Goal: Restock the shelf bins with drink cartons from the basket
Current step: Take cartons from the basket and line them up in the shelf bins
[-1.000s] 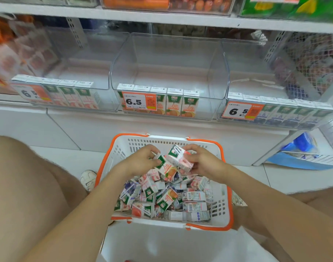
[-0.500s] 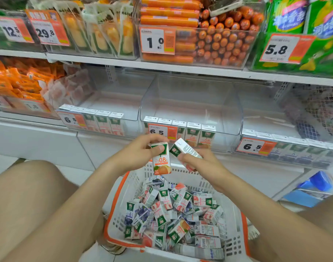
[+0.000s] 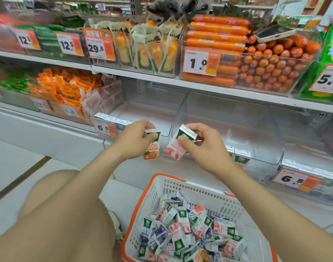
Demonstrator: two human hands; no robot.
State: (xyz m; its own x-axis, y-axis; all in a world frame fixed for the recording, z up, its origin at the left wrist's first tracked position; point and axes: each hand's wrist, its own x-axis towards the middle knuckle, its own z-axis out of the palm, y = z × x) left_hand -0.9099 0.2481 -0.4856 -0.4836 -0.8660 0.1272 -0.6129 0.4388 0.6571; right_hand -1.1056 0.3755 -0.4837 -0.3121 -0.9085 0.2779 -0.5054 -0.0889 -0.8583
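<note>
My left hand grips an orange drink carton upright, in front of the gap between the left bin and the middle clear bin. My right hand pinches a pink peach carton, tilted, at the front of the middle bin. A few cartons stand along that bin's front. Below, the white basket with an orange rim holds several mixed cartons.
A third clear bin with a 6.5 price tag sits to the right. The upper shelf carries bins of sausages and snack packs. My bare left knee is beside the basket on the white floor.
Both hands have risen from the basket up to the shelf bins, each carrying its carton. The camera has tilted up, so more of the upper shelf shows.
</note>
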